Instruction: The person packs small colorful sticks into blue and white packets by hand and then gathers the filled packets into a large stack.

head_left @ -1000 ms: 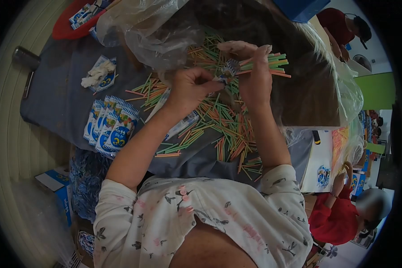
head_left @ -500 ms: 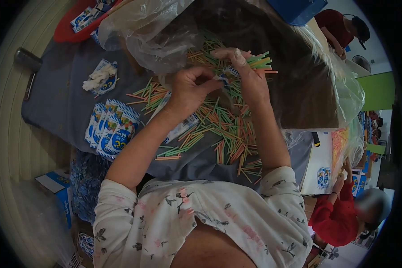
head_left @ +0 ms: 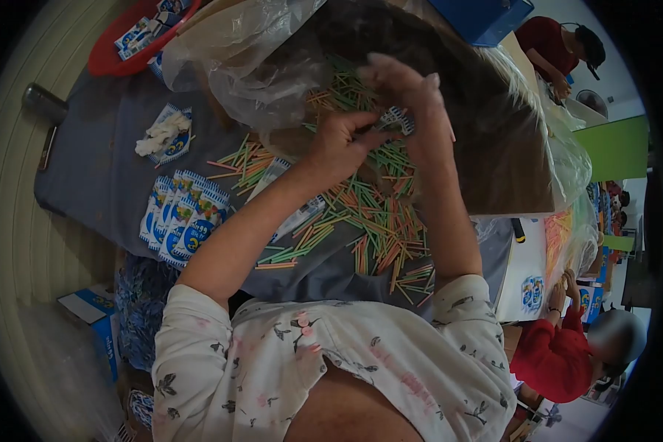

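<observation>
My left hand (head_left: 344, 147) pinches a small blue-and-white packet (head_left: 396, 121) by its edge, above the loose pile of coloured sticks. My right hand (head_left: 420, 110) is on the far side of the packet, blurred; its fingers hide whatever may be between them. Green, orange and pink sticks (head_left: 376, 214) lie scattered below both hands and into the open plastic-lined box (head_left: 493, 147). A flat packet (head_left: 300, 214) lies partly under my left forearm among the sticks.
Several printed packets (head_left: 188, 214) overlap at the left. Crumpled white material (head_left: 162, 134) rests on another packet. A red basin (head_left: 110, 55) holds packets at the upper left. A blue bin (head_left: 482, 20) stands at the top. Two people work at the right, one in red sleeves (head_left: 552, 361).
Both hands have moved up and to the right with the packet. The bundle of sticks that showed at my right hand is no longer visible there.
</observation>
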A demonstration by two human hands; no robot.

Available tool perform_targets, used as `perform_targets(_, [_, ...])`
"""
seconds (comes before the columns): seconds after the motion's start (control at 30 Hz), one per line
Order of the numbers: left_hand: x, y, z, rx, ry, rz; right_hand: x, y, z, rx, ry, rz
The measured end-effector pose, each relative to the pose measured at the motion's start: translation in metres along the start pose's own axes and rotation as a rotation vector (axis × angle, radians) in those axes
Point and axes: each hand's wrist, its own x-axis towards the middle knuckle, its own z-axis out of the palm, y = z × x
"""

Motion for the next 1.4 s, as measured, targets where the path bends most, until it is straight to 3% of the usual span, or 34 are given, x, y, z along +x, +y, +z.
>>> perform_targets(0.07, [-0.001, 0.001, -0.003, 0.008, -0.031, -0.032, 0.002, -0.009, -0.007, 0.154, 0.332, 0.106])
perform_targets(0.13, [0.003, -0.001, -0.008, -0.019, 0.026, 0.029, -0.004, -0.012, -0.016, 0.093, 0.39, 0.069])
perform_targets(0.2, [0.003, 0.002, -0.01, -0.008, 0.038, 0.066, -0.017, -0.021, -0.012, -0.29, 0.291, -0.222])
perform_targets(0.27, [0.0, 0.001, -0.01, -0.001, 0.039, 0.099, -0.031, -0.01, -0.013, -0.472, -0.224, -0.081])
perform_targets(0.33, [-0.006, 0.002, -0.015, 0.183, -0.014, 0.094, -0.044, -0.01, 0.005, -0.438, -0.204, -0.019])
perform_targets(0.43, [-0.034, 0.016, -0.017, 0.237, -0.027, 0.058, -0.05, -0.01, 0.006, -0.606, -0.172, -0.164])
perform_targets(0.5, [-0.065, 0.044, -0.024, 0.449, 0.051, 0.241, -0.055, -0.02, 0.008, -0.431, -0.206, -0.166])
perform_targets(0.57, [-0.106, 0.071, -0.037, 0.399, 0.132, 0.189, -0.052, -0.012, -0.002, -0.39, -0.169, -0.048])
perform_targets(0.6, [-0.128, 0.077, -0.048, 0.475, 0.207, 0.118, -0.048, -0.004, -0.008, -0.348, -0.139, 0.069])
perform_targets(0.67, [-0.164, 0.08, -0.082, 0.557, 0.29, 0.044, -0.027, 0.038, -0.025, -0.405, -0.122, 0.097])
perform_targets(0.73, [-0.188, 0.068, -0.113, 1.273, 0.173, 0.029, 0.007, 0.069, -0.028, -0.455, -0.105, 0.126])
perform_targets(0.8, [-0.189, 0.067, -0.105, 1.415, 0.211, 0.078, 0.046, 0.089, -0.013, -0.818, -0.249, 0.145])
perform_targets(0.83, [-0.186, 0.067, -0.099, 1.549, 0.238, 0.137, 0.062, 0.09, -0.001, -0.813, -0.253, 0.14])
perform_targets(0.9, [-0.175, 0.067, -0.088, 1.484, 0.286, 0.199, 0.09, 0.093, 0.021, -1.192, -0.287, 0.307])
perform_targets(0.93, [-0.169, 0.065, -0.081, 1.419, 0.336, 0.26, 0.096, 0.107, 0.02, -1.187, -0.306, 0.301])
perform_targets(1.0, [-0.157, 0.055, -0.056, 1.28, 0.167, 0.264, 0.107, 0.152, 0.008, -1.339, -0.182, -0.235])
perform_targets(1.03, [-0.152, 0.047, -0.043, 1.307, 0.147, 0.266, 0.124, 0.188, -0.004, -1.318, -0.21, -0.258])
perform_targets(1.1, [-0.144, 0.023, -0.031, 1.337, 0.142, 0.25, 0.158, 0.25, -0.022, -0.993, -0.34, -0.083])
perform_targets(1.23, [-0.14, -0.002, -0.03, 1.539, 0.093, 0.296, 0.139, 0.204, -0.005, -1.032, -0.243, -0.29])
perform_targets(1.3, [-0.138, -0.003, -0.028, 1.566, 0.067, 0.306, 0.117, 0.141, 0.014, -1.348, -0.3, -0.054])
perform_targets(1.4, [-0.135, -0.002, -0.03, 1.556, 0.066, 0.28, 0.134, 0.147, 0.003, -1.363, -0.37, 0.115])
